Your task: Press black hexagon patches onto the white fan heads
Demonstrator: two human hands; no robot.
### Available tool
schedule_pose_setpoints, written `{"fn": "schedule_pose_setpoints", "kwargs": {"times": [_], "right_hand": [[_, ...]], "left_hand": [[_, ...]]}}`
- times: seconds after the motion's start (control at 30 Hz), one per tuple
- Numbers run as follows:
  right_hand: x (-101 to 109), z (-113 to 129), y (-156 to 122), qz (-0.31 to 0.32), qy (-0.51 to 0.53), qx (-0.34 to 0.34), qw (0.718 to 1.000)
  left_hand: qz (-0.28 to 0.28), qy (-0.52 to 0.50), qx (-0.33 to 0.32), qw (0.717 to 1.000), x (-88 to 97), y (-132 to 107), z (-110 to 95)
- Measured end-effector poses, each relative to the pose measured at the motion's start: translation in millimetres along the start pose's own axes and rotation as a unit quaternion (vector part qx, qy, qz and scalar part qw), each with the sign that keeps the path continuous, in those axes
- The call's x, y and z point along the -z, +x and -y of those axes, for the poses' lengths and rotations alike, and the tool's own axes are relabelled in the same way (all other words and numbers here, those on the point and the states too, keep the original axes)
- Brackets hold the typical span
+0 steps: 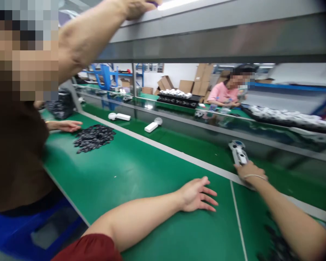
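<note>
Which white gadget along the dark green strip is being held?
The rightmost white gadget, gripped in the right hand; the white gadgets farther left lie untouched.

- A single view from the wearer's head faces forward and down over the green table (pixel 103 181).
- The left hand (pixel 198 195) and right hand (pixel 250 172) show at close range.
- Far right, it reaches a person in pink (pixel 223 91).

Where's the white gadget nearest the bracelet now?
The white gadget is right of centre in the head view, gripped in the right hand, by the pale strip.
</note>
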State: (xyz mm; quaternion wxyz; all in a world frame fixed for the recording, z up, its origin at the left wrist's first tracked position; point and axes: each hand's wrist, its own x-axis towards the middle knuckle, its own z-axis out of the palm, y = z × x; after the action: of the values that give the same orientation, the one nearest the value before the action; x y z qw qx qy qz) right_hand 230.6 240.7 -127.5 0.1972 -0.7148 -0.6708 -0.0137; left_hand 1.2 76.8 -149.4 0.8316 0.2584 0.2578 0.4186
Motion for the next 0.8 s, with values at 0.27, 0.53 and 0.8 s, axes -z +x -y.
{"fn": "schedule_pose_setpoints", "kwargs": {"times": [0.27,0.53,0.8], "right_hand": [[40.3,-3.8,-38.1,0.050,-0.062,-0.027,0.997],[101.9,-16.0,-192.4,0.198,0.045,0.194,0.960],[85.3,-26.7,-204.4,0.248,0.056,0.144,0.956]], "left_hand": [[-0.022,0.025,0.011,0.999,-8.8,-14.7,-12.6],[-0.043,0.106,-0.035,0.993,-17.0,-26.0,-7.8],[-0.223,0.304,-0.097,0.921,6.3,10.5,-61.5]]}}
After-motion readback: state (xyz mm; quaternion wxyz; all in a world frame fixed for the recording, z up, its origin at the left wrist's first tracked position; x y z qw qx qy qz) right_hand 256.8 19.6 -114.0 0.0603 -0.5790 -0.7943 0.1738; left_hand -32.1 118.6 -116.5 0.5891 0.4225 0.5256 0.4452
